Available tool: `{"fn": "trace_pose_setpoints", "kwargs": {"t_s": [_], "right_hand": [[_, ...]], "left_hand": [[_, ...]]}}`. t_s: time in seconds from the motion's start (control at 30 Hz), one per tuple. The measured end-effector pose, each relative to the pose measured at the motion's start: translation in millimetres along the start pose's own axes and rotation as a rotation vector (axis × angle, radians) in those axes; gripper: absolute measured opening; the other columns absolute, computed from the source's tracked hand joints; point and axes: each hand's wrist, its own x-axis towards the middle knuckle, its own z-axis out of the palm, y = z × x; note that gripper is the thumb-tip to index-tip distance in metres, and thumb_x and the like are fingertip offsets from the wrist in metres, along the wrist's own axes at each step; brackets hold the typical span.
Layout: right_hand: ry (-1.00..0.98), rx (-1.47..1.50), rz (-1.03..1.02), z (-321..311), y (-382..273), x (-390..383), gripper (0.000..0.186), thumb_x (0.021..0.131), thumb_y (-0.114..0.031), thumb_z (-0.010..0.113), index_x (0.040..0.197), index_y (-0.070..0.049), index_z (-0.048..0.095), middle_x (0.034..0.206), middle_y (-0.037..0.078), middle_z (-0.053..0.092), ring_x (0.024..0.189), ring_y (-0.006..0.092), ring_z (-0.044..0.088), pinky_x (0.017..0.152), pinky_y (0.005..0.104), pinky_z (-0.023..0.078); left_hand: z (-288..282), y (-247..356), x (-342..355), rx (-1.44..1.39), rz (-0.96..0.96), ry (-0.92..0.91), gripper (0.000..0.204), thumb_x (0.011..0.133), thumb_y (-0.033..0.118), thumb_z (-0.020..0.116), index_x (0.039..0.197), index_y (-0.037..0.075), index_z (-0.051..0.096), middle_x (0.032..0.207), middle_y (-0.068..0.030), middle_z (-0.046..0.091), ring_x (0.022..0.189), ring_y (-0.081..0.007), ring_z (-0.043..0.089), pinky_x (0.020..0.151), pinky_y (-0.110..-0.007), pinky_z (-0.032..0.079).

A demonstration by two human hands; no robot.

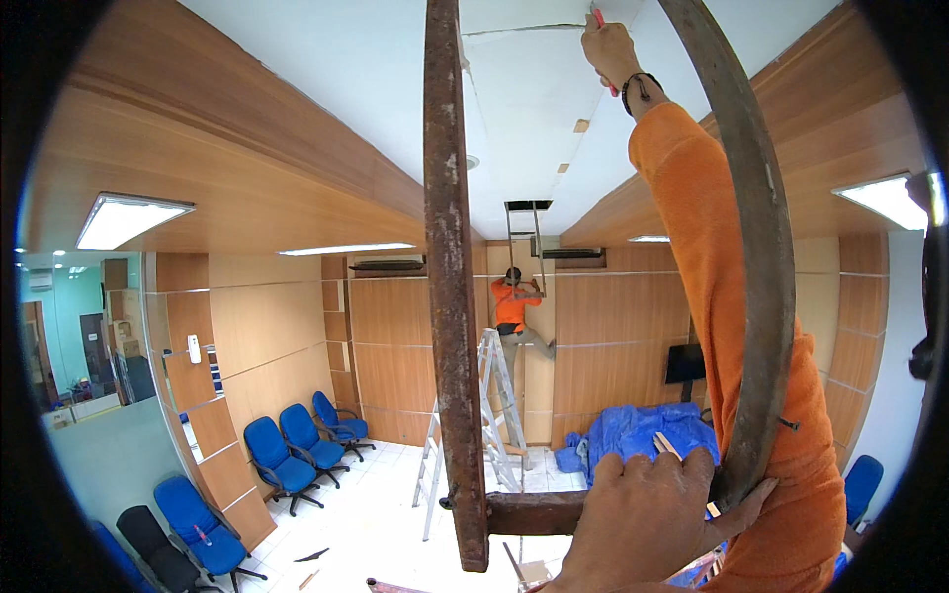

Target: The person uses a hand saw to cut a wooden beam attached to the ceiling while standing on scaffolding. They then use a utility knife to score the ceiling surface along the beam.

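Observation:
My right hand is raised to the white ceiling, closed around what looks like a red utility knife. Its tip meets the ceiling beside a thin dark line. Low in front of me, my left hand grips the corner of a rusty metal frame, where the crossbar joins the curved right upright. A pale wooden strip shows beyond its knuckles, with another bit near the thumb; whether the hand holds it I cannot tell.
A person in orange works high on the far wall, by an aluminium stepladder and a hanging metal frame below a ceiling opening. Blue chairs line the left. A blue tarp covers things at the back right.

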Motion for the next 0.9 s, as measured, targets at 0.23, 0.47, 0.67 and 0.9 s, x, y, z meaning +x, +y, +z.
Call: {"fn": "trace_pose_setpoints", "kwargs": {"t_s": [0.23,0.47,0.67,0.9], "right_hand": [[0.207,-0.163,-0.312,23.0,25.3,-7.6,0.061,0.109,-0.043,0.039,0.116,0.012,0.064,0.11,0.037,0.069,0.105,0.0507,0.069,0.093,0.0546,0.056],[0.351,-0.053,-0.336,47.4,43.5,0.8,0.057,0.11,-0.041,0.04,0.104,0.009,0.067,0.1,0.034,0.07,0.098,0.051,0.069,0.089,0.0557,0.056],[0.288,-0.154,-0.41,85.1,113.5,-78.6,0.054,0.11,-0.042,0.045,0.09,0.004,0.064,0.084,0.03,0.07,0.08,0.0493,0.07,0.07,0.0555,0.055],[0.389,0.03,-0.311,68.8,92.8,-50.0,0.05,0.109,-0.042,0.049,0.092,0.003,0.064,0.085,0.03,0.071,0.079,0.0494,0.07,0.069,0.0536,0.057]], "left_hand": [[-3.7,-3.1,2.5,0.019,-0.012,-0.011,0.076,0.085,0.079,0.059,0.098,0.006,0.077,0.092,-0.0152,0.074,0.097,-0.0305,0.071,0.104,-0.045,0.043],[2.0,1.2,7.9,0.075,-0.04,0.002,0.076,0.085,0.079,0.059,0.098,0.005,0.077,0.093,-0.0153,0.074,0.097,-0.0307,0.071,0.104,-0.045,0.042],[4.6,6.4,8.7,0.088,-0.052,0.03,0.076,0.085,0.078,0.059,0.098,0.005,0.077,0.093,-0.0154,0.074,0.097,-0.0308,0.071,0.104,-0.045,0.042],[8.4,5.2,11.6,0.083,-0.048,0.018,0.076,0.085,0.078,0.059,0.098,0.005,0.077,0.093,-0.0156,0.074,0.098,-0.031,0.071,0.105,-0.045,0.042]]}}
